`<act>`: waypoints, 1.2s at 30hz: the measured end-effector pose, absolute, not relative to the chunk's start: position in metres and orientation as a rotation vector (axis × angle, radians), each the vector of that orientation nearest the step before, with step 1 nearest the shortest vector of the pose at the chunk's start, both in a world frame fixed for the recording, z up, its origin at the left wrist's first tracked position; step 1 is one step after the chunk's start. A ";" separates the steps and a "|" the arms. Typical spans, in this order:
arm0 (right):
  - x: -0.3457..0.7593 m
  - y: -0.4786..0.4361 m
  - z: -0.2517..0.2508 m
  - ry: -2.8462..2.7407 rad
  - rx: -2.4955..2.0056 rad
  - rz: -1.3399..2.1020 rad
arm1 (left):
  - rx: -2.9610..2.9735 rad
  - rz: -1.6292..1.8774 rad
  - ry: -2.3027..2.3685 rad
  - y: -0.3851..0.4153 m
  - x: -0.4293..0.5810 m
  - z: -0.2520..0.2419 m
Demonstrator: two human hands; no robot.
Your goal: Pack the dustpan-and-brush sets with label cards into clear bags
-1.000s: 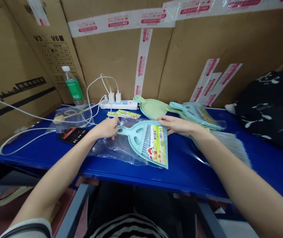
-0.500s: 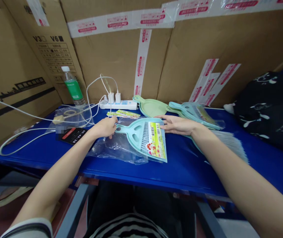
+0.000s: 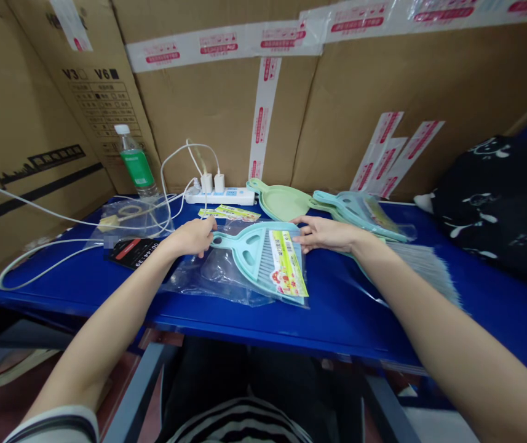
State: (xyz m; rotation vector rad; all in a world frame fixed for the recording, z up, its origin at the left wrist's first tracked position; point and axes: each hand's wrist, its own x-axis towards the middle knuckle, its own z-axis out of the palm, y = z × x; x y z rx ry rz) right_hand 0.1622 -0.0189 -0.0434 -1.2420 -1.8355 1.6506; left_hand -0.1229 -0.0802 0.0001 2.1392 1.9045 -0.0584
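A light blue plastic dustpan (image 3: 249, 255) with grey bristles and a colourful label card (image 3: 288, 263) lies on a clear plastic bag (image 3: 203, 284), its handle pointing left. My left hand (image 3: 190, 238) grips the bag beside the handle's end. Across the dustpan's far edge, my right hand (image 3: 325, 234) holds it with the fingers over the rim. Part of the bag lies under the dustpan, and the bag's exact opening is hard to make out.
The blue table (image 3: 360, 326) also bears a green dustpan (image 3: 281, 203), a bagged blue dustpan (image 3: 360, 212), a grey broom head (image 3: 422, 267), paper labels (image 3: 229, 213), a power strip (image 3: 219, 197), white cables, and a water bottle (image 3: 136, 167). Cardboard stands behind.
Both hands have shifted slightly left, and the dustpan has moved left with them, turning a little on the bag.
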 end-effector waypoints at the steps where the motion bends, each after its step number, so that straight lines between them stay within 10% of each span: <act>1: 0.162 -0.019 -0.043 -1.841 -1.247 1.642 | 2.143 -0.065 1.914 -0.080 -0.123 0.000; 17: 0.169 -0.021 -0.032 -2.116 -1.411 1.365 | 2.224 -0.213 2.111 -0.080 -0.125 0.003; 24: 0.157 -0.031 -0.022 -2.457 -1.355 0.347 | 2.306 -0.281 2.158 -0.080 -0.123 0.000; 36: 0.155 -0.032 -0.021 -2.634 -1.232 0.681 | 2.257 -0.421 2.180 -0.081 -0.120 0.000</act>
